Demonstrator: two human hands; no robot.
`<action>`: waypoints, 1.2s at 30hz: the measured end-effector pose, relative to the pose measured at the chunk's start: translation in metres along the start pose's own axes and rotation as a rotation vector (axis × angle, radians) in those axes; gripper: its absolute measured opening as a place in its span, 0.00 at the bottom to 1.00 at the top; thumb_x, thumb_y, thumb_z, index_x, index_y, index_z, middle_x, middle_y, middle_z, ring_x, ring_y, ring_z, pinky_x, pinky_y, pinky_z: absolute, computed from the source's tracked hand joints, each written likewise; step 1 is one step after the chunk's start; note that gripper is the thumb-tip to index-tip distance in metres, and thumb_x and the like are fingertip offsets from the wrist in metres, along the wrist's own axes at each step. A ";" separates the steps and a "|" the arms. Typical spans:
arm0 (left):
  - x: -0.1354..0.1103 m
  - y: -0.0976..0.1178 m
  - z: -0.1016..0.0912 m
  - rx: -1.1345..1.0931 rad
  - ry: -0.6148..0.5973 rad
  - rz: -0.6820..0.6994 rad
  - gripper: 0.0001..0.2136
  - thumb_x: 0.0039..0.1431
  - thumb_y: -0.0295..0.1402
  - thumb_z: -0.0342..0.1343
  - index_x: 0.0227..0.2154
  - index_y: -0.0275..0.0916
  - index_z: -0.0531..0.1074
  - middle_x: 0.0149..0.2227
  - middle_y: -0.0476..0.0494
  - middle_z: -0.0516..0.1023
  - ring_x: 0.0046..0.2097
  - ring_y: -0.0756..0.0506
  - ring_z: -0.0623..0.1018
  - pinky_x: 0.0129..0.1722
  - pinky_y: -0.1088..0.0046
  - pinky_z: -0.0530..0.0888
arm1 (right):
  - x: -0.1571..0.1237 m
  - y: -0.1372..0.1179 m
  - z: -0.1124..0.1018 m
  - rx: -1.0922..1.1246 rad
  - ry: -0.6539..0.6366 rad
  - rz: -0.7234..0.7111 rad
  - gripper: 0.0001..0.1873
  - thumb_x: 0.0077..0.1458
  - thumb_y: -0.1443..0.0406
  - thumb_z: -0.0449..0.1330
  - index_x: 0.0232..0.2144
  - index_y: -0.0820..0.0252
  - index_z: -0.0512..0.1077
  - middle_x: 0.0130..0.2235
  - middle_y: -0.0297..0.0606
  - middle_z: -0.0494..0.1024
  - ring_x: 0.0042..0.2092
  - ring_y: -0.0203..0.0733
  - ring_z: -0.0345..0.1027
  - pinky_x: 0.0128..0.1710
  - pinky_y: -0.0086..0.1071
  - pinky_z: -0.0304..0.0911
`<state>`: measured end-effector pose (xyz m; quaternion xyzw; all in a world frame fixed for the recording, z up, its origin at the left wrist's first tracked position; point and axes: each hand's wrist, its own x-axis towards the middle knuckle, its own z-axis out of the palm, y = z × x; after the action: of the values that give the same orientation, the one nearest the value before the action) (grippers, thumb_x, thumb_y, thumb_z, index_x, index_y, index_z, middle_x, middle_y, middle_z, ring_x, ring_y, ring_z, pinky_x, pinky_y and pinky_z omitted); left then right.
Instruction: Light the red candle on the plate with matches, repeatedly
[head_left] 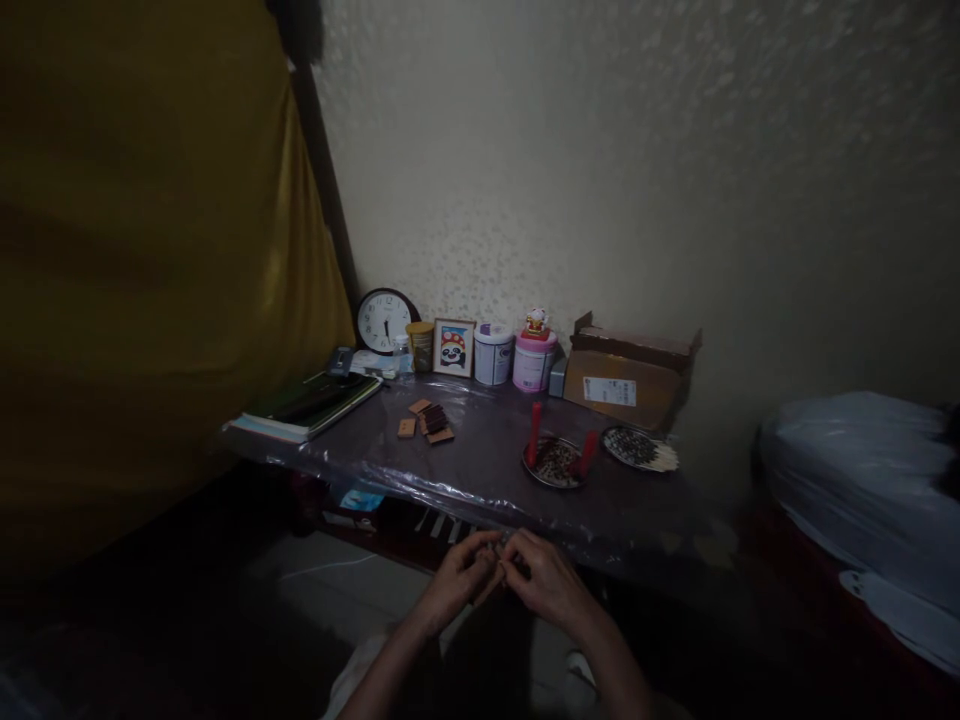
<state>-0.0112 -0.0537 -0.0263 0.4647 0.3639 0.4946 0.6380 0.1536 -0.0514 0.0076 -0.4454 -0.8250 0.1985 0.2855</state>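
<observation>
My left hand [459,572] and my right hand [546,578] meet just in front of the near edge of a low table [487,470] covered in clear plastic. The fingers of both hands are curled and pinched together on something small between them; the dim light hides what it is. On the table ahead stands a round dish [553,463] of small dark and light pieces, with two red sticks [535,432] leaning in it. A second dish [639,448] with thin pale sticks lies to its right. Small brown tiles [429,420] lie stacked at the table's middle left.
Along the wall stand a clock [384,320], a framed panda picture [453,347], a white tin [493,353], a pink tub [534,362] and a cardboard box [628,375]. Notebooks [311,405] lie at the table's left end. A yellow curtain [142,260] hangs left; a plastic-covered bundle [855,480] sits right.
</observation>
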 end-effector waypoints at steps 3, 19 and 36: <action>0.000 0.001 0.003 0.024 0.010 0.008 0.14 0.47 0.36 0.60 0.38 0.38 0.75 0.27 0.47 0.75 0.29 0.48 0.70 0.31 0.74 0.65 | -0.001 0.000 0.001 -0.016 0.010 0.010 0.06 0.51 0.71 0.53 0.26 0.57 0.67 0.30 0.32 0.71 0.33 0.36 0.66 0.33 0.27 0.58; 0.000 0.009 0.003 0.070 0.138 0.038 0.14 0.46 0.38 0.61 0.37 0.38 0.75 0.29 0.46 0.75 0.32 0.46 0.71 0.33 0.73 0.66 | 0.002 0.004 -0.002 0.149 0.088 0.062 0.07 0.50 0.71 0.53 0.23 0.58 0.66 0.24 0.29 0.69 0.28 0.34 0.63 0.29 0.25 0.57; 0.040 0.042 0.025 -0.079 0.162 0.059 0.18 0.47 0.38 0.59 0.41 0.37 0.72 0.32 0.45 0.77 0.32 0.47 0.73 0.33 0.73 0.67 | 0.014 0.031 -0.019 0.686 0.405 0.336 0.13 0.46 0.56 0.60 0.27 0.60 0.72 0.27 0.35 0.72 0.30 0.40 0.67 0.32 0.32 0.63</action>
<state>0.0090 -0.0177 0.0209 0.4083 0.3808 0.5631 0.6093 0.1789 -0.0215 0.0083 -0.4826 -0.5547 0.4138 0.5369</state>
